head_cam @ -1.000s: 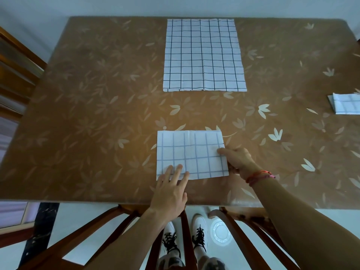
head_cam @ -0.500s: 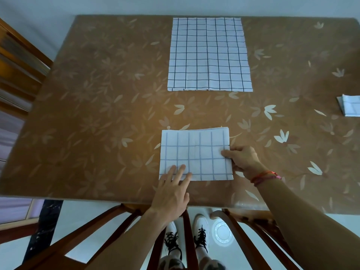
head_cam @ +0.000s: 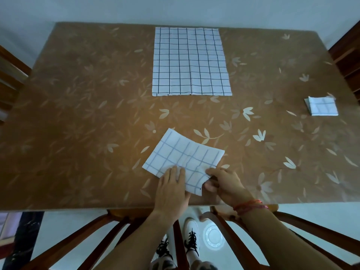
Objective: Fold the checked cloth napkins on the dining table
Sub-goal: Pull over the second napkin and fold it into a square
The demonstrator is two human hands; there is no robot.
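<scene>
A folded white napkin with a blue check [head_cam: 183, 156] lies turned at an angle near the front edge of the brown flower-patterned table [head_cam: 78, 114]. My left hand [head_cam: 171, 190] rests flat on its near edge with straight fingers. My right hand [head_cam: 224, 184] pinches the napkin's near right corner between thumb and fingers. A larger unfolded checked napkin [head_cam: 191, 61] lies flat at the far middle of the table. A small folded napkin [head_cam: 322, 106] sits at the right edge.
Wooden chair backs [head_cam: 120, 230] stand right under the table's front edge, with my shoes [head_cam: 191, 242] on the pale floor between them. More chairs flank the table at the far left [head_cam: 9, 75] and far right [head_cam: 348, 55]. A wall runs behind.
The folded napkin, square to the table edge before, has been turned clockwise and sits askew. My right hand moved from its right edge to the near corner and pinches it.
</scene>
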